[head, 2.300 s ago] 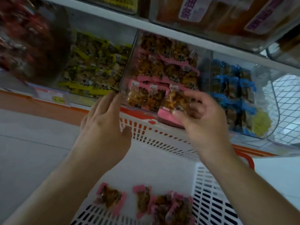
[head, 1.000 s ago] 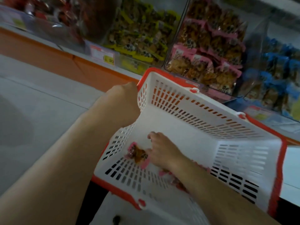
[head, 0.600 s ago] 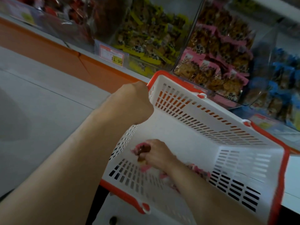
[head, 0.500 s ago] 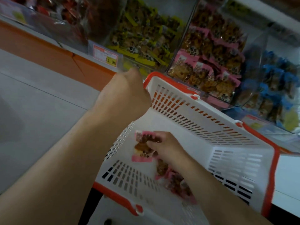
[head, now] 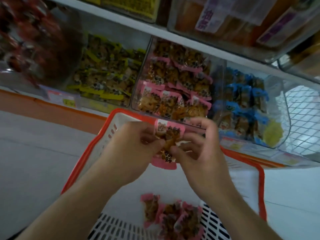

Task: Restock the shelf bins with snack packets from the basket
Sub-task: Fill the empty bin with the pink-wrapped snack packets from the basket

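A pink-edged snack packet [head: 168, 134] is held up above the basket, just below the clear bin of matching pink packets [head: 174, 84]. My left hand [head: 131, 149] pinches its left side and my right hand [head: 199, 149] pinches its right side. Under my hands sits the white basket with a red rim [head: 260, 184], and several pink packets [head: 174, 217] lie on its floor near the bottom of the view.
Clear bins line the shelf: yellow packets [head: 105, 75] left of the pink bin, blue packets [head: 245, 104] to its right, red packets [head: 29, 40] far left. An upper shelf edge [head: 155, 29] runs overhead. A wire mesh panel [head: 303, 108] stands at the far right.
My right hand lifted a pink packet out of the basket up toward the pink bin. My left hand let go of the basket rim and took the packet's other side.
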A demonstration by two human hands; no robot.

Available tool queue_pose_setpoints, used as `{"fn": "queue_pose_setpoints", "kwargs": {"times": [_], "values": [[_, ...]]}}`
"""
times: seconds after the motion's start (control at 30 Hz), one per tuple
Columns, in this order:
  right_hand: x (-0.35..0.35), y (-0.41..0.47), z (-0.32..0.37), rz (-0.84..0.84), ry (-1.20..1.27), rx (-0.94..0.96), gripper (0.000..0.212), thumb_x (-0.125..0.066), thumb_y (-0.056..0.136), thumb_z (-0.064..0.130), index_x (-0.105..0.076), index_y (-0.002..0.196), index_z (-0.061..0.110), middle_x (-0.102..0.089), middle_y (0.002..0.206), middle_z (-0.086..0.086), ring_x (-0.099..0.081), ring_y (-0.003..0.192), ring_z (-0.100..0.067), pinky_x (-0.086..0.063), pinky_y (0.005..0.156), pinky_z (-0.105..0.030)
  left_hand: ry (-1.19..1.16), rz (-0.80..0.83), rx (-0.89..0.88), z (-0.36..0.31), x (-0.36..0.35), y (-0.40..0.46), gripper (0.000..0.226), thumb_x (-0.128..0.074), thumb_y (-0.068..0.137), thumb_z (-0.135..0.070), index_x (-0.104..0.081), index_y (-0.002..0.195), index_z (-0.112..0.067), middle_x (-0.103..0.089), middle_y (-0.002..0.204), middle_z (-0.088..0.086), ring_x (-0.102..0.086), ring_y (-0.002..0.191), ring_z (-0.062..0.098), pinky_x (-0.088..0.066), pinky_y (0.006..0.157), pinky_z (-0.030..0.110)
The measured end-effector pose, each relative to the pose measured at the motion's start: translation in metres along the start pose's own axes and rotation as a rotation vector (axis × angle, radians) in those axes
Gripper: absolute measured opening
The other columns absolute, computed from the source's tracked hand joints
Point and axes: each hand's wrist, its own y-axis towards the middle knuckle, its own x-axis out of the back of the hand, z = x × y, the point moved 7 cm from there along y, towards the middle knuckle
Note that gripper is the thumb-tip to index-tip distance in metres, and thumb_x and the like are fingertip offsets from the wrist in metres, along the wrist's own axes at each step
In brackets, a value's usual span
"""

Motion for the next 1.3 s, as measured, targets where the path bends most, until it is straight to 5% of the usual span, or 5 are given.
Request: {"fn": "queue_pose_setpoints", "kwargs": {"times": [0.17,0.33,0.53,1.0,1.3], "values": [[0.011,0.010,0.005,-0.040,-0.152,0.102,0.052,-0.084,0.091,0.013,-0.062,0.120,0.049,-0.067,0.105,0.018,-0.068,0.091,-0.010,-0.061,0.076,-0.034,-0.021,-0.046,-0.066,-0.010,-0.006,0.007,0.024,-0.066,0.098,-0.036,-0.067,0.121,-0.040,-0.071,0.106,-0.025,-0.066,0.099,-0.004,-0.058,0.085,0.025],[0.027,0.041,0.017,-0.164,-0.112,0.102,0.052,-0.084,0.088,0.012,-0.061,0.117,0.050,-0.070,0.101,0.020,-0.068,0.094,0.004,-0.057,0.076,-0.015,0.439,-0.102,-0.203,-0.014,0.000,0.009,0.064,-0.043,0.104,-0.051,-0.022,0.162,-0.038,-0.013,0.167,-0.025,-0.012,0.153,0.001,-0.021,0.121,0.025],[0.023,0.139,0.041,-0.272,-0.172,0.171,0.047,-0.082,0.091,0.019,-0.061,0.127,0.039,-0.069,0.107,0.016,-0.067,0.099,0.000,-0.054,0.081,-0.021,0.625,-0.002,-0.158,0.006,-0.003,0.010,0.080,-0.042,0.105,-0.050,0.009,0.164,-0.033,0.018,0.169,-0.020,0.024,0.152,0.001,0.005,0.126,0.029],[-0.010,0.190,0.039,-0.315,-0.849,0.264,0.055,-0.077,0.089,0.038,-0.054,0.138,0.028,-0.045,0.151,-0.006,-0.032,0.148,-0.041,-0.034,0.119,-0.058,0.625,-0.008,-0.198,0.010,-0.003,0.011,0.085,-0.051,0.103,-0.039,0.009,0.163,-0.033,0.017,0.168,-0.019,0.026,0.148,-0.002,0.000,0.128,0.034],[-0.001,0.107,0.067,-0.355,-0.685,0.564,0.037,-0.071,0.089,0.013,-0.065,0.125,0.015,-0.054,0.135,-0.005,-0.047,0.130,-0.028,-0.045,0.111,-0.045,0.442,-0.271,-0.259,-0.010,0.035,0.003,0.048,-0.064,0.095,-0.014,-0.056,0.141,-0.023,-0.051,0.142,-0.009,-0.054,0.117,0.013,-0.043,0.094,0.022]]}}
